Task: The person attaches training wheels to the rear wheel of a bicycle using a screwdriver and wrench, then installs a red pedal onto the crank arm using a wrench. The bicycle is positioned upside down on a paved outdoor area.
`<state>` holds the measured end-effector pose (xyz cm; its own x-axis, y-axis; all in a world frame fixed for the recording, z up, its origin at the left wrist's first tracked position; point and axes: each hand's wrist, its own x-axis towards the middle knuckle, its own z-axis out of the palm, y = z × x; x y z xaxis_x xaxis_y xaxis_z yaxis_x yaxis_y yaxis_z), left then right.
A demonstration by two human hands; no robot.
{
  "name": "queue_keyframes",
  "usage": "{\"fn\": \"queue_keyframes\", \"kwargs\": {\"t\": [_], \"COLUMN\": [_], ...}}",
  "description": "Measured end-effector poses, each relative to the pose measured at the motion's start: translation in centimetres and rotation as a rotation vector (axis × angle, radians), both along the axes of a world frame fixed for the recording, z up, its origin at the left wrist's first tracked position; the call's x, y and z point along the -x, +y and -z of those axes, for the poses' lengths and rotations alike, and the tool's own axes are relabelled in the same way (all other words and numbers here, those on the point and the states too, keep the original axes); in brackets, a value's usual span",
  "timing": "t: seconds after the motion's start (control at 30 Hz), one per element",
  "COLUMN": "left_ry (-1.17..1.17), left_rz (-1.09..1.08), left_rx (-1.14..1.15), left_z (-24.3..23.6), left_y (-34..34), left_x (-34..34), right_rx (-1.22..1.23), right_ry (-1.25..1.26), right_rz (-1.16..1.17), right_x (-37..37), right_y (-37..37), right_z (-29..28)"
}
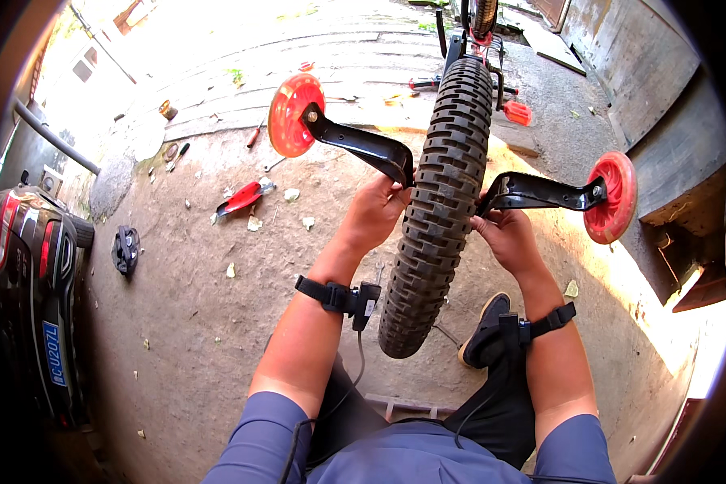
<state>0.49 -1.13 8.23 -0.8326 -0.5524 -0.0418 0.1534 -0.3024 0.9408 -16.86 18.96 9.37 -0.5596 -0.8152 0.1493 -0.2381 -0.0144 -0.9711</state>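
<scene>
A knobbly black bicycle tyre (440, 202) stands on end before me, between my two arms. Training wheels with translucent red rims sit on both sides: the left wheel (296, 115) on a bent black bracket (363, 149), the right wheel (611, 198) on a matching bracket (532, 192). My left hand (373, 214) is closed at the inner end of the left bracket, close against the tyre. Beneath the right bracket's inner end, my right hand (510, 240) is closed too, thumb beside the tyre. The bracket ends and tyre partly hide the fingertips of both hands.
On the ground lie a red-and-black piece (246, 198), a red-handled tool (255, 135), a wrench (275, 164) and a black strapped item (126, 250). A dark car (36, 298) stands at left. Wooden boards (637, 73) rise at right. A red pedal (518, 113) sticks out beyond the tyre.
</scene>
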Motion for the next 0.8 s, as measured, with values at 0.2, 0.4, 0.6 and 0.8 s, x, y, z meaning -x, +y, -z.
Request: {"fn": "queue_keyframes", "kwargs": {"t": [0.2, 0.4, 0.6, 0.8], "left_ry": [-0.017, -0.011, -0.003, 0.011], "left_rz": [-0.018, 0.000, -0.026, -0.038], "left_rx": [0.046, -0.010, -0.001, 0.075], "left_z": [0.1, 0.6, 0.3, -0.5], "left_y": [0.0, -0.2, 0.0, 0.5], "left_x": [0.1, 0.3, 0.0, -0.8], "right_rx": [-0.060, -0.051, -0.058, 0.002], "right_ry": [0.042, 0.062, 0.091, 0.052], "right_rz": [-0.039, -0.076, -0.069, -0.001], "right_x": [0.5, 0.5, 0.4, 0.3], "right_y": [0.3, 0.3, 0.1, -0.1], "right_z": [0.3, 0.1, 0.1, 0.5]}}
